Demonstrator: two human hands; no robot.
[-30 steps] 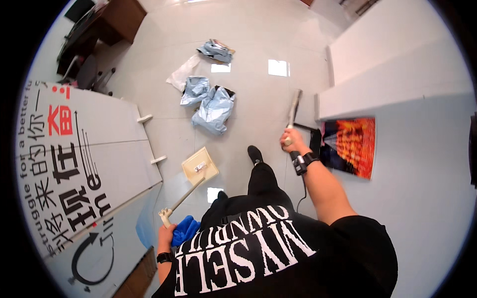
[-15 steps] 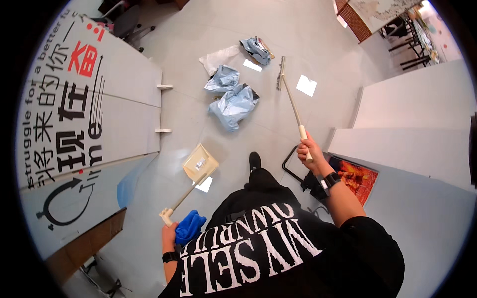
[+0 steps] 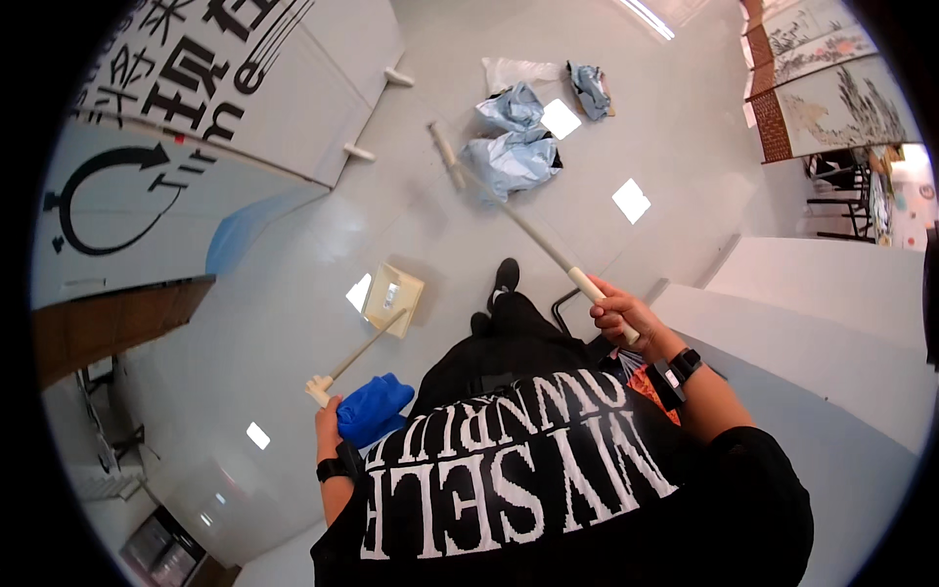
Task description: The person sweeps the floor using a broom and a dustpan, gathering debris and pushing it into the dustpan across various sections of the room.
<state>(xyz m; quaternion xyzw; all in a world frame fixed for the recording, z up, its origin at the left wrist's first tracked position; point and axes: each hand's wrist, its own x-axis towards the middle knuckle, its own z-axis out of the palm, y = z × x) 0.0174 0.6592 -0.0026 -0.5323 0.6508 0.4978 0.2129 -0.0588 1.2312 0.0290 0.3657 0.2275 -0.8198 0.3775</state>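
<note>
My right hand [image 3: 626,318] is wrapped round the pale grip of a long-handled broom [image 3: 536,235]. Its narrow head reaches the floor at the left of the crumpled blue-grey plastic bags and is slightly blurred. The shaft passes in front of the nearest bag [image 3: 523,161]; whether they touch I cannot tell. Low on the left, my left hand [image 3: 329,416] is closed on the top end of a cream dustpan's [image 3: 376,311] handle, partly hidden. The pan hangs at or just above the floor. A bundle of blue cloth [image 3: 377,409] lies against that hand; how it is held is unclear.
Beyond the near bag lie a second blue-grey bag [image 3: 512,110], a white bag [image 3: 518,72] and another crumpled bag [image 3: 590,90]. A lettered white panel [image 3: 323,93] with feet stands left. At right are a low white wall [image 3: 782,293] and a hanging painted screen [image 3: 841,98].
The broom has swung from the right of the bags across to their left side. My view has turned, shifting the surroundings. Both hands keep their grips, and the dustpan stays at my left.
</note>
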